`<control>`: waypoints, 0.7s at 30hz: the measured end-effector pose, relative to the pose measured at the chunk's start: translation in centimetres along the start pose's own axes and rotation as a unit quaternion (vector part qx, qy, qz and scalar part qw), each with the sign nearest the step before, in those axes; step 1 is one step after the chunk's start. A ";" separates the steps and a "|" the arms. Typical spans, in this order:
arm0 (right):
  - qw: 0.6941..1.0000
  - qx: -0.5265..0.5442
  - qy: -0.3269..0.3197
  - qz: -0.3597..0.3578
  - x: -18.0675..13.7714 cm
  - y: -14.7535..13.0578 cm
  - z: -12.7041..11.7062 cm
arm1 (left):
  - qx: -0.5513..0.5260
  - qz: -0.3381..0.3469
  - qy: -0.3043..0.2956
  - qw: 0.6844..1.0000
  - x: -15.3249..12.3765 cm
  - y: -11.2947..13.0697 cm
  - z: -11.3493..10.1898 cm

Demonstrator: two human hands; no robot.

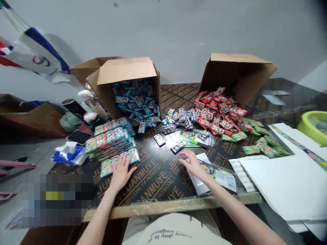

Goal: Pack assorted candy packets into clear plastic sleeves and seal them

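Note:
My left hand (121,171) lies with its fingers spread on a flat, multicoloured packet (107,167) at the front of the stacked packets (109,136). Over the black plywood table (155,177), my right hand (192,164) is held with fingers apart and slightly bent, nothing visible in it. Just beyond its fingertips lies a small black-and-white packet (177,146), and a similar one (159,140) sits farther left. Printed plastic sleeves (224,178) lie partly under my right wrist. More green printed sleeves (191,137) lie farther back, with small packets on them.
An open carton (127,72) spills blue packets (138,102); another carton (240,59) spills red packets (217,110). Purple packets (181,117) lie between them, green packets (268,148) to the right. White sheets (286,177), a phone (76,137), bottles (90,117) and a tissue pack (68,154) flank the work area.

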State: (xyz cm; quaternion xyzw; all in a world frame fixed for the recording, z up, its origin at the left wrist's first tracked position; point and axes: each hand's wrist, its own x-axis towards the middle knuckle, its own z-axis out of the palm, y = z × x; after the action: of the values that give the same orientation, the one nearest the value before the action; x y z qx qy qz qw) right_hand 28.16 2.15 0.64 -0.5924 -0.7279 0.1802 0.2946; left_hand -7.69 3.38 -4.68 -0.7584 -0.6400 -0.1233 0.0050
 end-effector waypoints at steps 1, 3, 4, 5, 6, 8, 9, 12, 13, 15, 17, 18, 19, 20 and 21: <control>0.998 -0.066 0.005 -0.004 0.7 0.8 -0.2 | 0.001 -0.007 0.003 1.000 0.0 -0.6 0.5; 0.987 -0.159 0.022 0.002 2.5 2.5 -0.9 | -0.002 -0.020 0.003 1.000 0.0 -1.4 0.8; 0.983 -0.183 0.031 0.003 3.6 3.4 -1.5 | -0.005 -0.026 0.004 1.000 0.1 -1.5 0.6; 0.980 -0.195 0.038 0.002 4.8 4.3 -2.0 | -0.011 -0.031 0.009 0.999 0.2 -1.4 0.4; 0.979 -0.200 0.041 -0.002 5.8 5.0 -2.6 | -0.018 -0.034 0.020 0.999 0.2 -1.1 0.0; 0.977 -0.211 0.036 -0.020 7.5 6.2 -3.4 | -0.043 -0.021 0.052 0.998 0.3 0.1 -0.8; 0.976 -0.213 0.030 -0.031 7.9 6.6 -3.6 | -0.060 -0.009 0.068 0.996 0.3 0.8 -1.1; 0.976 -0.207 0.014 -0.066 8.0 7.0 -3.7 | -0.127 0.024 0.087 0.988 0.3 3.1 -1.9; 0.976 -0.203 0.012 -0.074 7.7 7.0 -3.6 | -0.153 0.028 0.084 0.984 0.4 3.9 -2.2; 0.978 -0.191 0.012 -0.086 7.2 7.0 -3.7 | -0.210 0.034 0.077 0.974 0.7 5.3 -2.6; 0.980 -0.175 0.018 -0.091 7.0 6.9 -4.3 | -0.271 0.040 0.073 0.959 1.2 6.7 -3.1; 0.982 -0.166 0.024 -0.092 7.1 6.7 -4.7 | -0.304 0.040 0.068 0.950 1.5 7.5 -3.5; 0.983 -0.157 0.033 -0.091 7.2 6.4 -5.2 | -0.337 0.038 0.060 0.939 1.7 8.3 -3.9; 0.984 -0.147 0.046 -0.090 7.3 5.8 -5.6 | -0.372 0.036 0.049 0.926 1.9 9.2 -4.4; 0.985 -0.137 0.062 -0.089 7.3 4.9 -5.9 | -0.407 0.034 0.037 0.912 2.1 10.3 -4.9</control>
State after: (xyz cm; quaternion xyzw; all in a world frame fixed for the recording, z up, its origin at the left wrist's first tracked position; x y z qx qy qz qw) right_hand 34.72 9.85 3.72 -0.5698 -0.7760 0.0151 0.2700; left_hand 1.73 2.71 1.98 -0.7111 -0.5073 -0.4007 -0.2763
